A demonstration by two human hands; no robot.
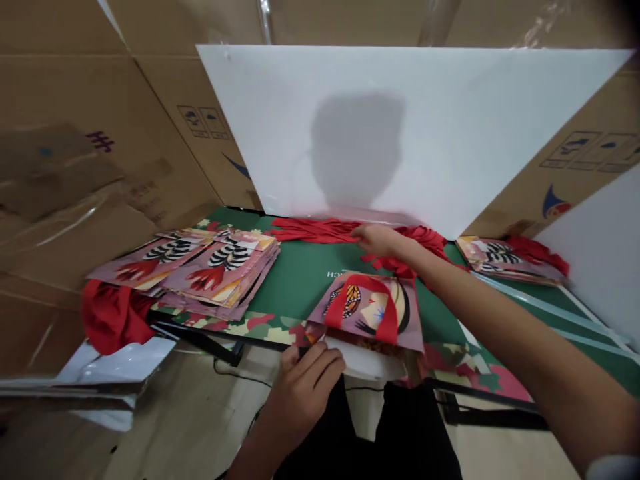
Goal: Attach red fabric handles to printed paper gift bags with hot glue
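Observation:
A printed bag (364, 310) with a butterfly, a painted eye and a red strap handle lies at the near edge of the table, its mouth towards me and partly open, showing a pale inside. My left hand (313, 373) pinches the bag's left corner at that mouth. Stretched across the table, my right hand (379, 239) has its fingertips closed at the end of a bundle of red straps (315, 230). More red straps (423, 239) lie heaped beside and behind the right wrist.
Two stacks of printed bags (220, 270) lie at the left on the green table (305, 273), with red fabric (113, 317) hanging below. Another stack (505, 260) sits at the far right. A white board (280, 120) leans behind, against cardboard boxes (165, 87).

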